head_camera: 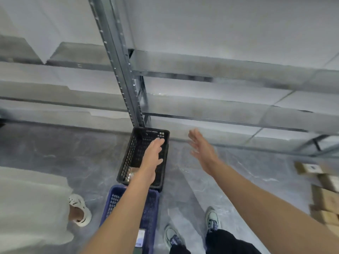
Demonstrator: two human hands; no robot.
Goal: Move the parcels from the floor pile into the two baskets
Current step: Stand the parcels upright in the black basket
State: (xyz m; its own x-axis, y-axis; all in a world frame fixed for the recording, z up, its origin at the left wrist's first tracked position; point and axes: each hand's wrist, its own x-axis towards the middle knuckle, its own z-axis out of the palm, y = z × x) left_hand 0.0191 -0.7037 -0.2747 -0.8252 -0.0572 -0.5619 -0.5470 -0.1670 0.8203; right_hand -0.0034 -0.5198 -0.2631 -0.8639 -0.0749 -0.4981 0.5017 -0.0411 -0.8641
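A black slatted basket (128,158) stands on the floor at the foot of a metal shelf post, with a blue basket (111,202) just in front of it. My left hand (153,154) hovers over the black basket, fingers straight, holding nothing. A small shiny parcel (131,174) lies in the black basket's near end. A labelled parcel (140,237) shows in the blue basket beside my forearm. My right hand (200,145) is raised to the right of the baskets, fingers spread and empty. The pile of brown cardboard parcels (324,195) lies on the floor at the far right.
A grey metal shelving unit (128,79) rises behind the baskets, its low beams running left and right. Another person in pale clothes with a white shoe (79,209) stands at the left. My own two shoes (211,219) are on the grey marbled floor.
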